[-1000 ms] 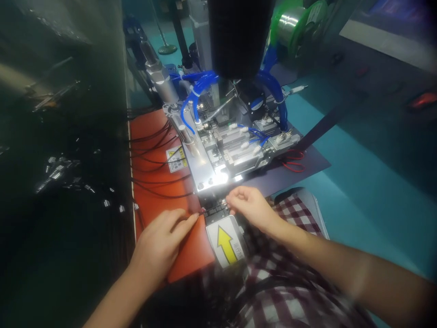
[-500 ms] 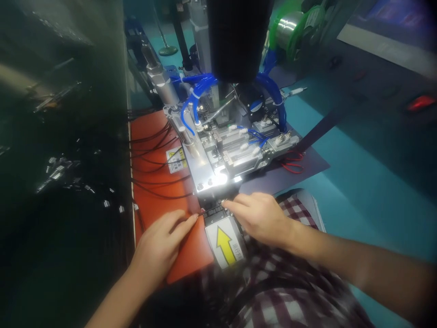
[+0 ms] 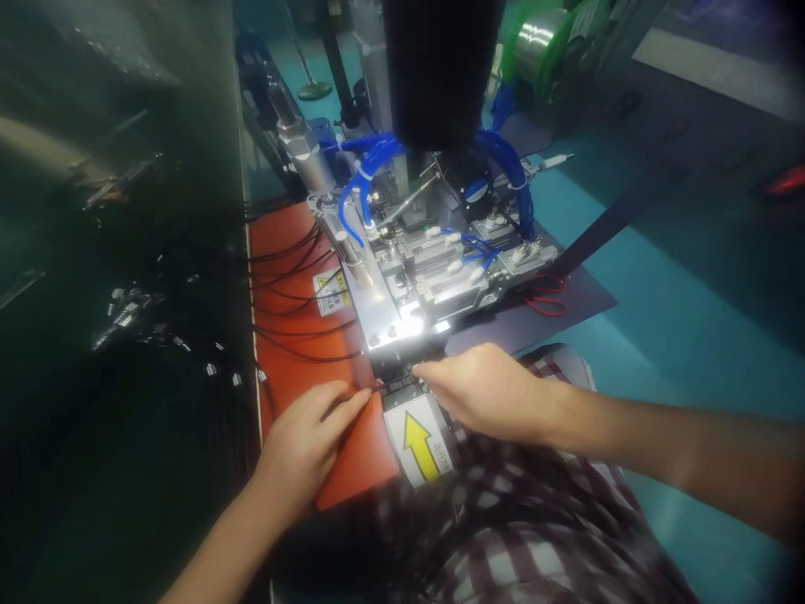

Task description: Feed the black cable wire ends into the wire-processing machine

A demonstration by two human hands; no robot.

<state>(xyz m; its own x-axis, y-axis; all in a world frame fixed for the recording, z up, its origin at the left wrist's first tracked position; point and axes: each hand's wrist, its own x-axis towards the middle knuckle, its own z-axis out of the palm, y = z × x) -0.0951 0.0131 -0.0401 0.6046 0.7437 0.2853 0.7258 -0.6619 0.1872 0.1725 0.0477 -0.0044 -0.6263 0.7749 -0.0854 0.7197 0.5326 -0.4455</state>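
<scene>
1. Pinching cable (image 3: pixel 396 382) with left hand (image 3: pixel 308 432), thumb and fingers narrowed on it, over orange plate (image 3: pixel 361 466).
2. Reaching to cable's other end with right hand (image 3: pixel 494 390), fingers close together; cannot tell whether gripping.
3. For cable: between both hands, just in front of machine (image 3: pixel 459 289), beyond arrow label (image 3: pixel 421 445).

Compared with a second ago, the right hand (image 3: pixel 494 390) had changed pose: its fingers (image 3: pixel 433 372) went from curled to stretched out, tips nudged left along the dark guide (image 3: pixel 397 385). The right forearm (image 3: pixel 647 432) had come up, more level. The whole view had slid slightly rightward.
</scene>
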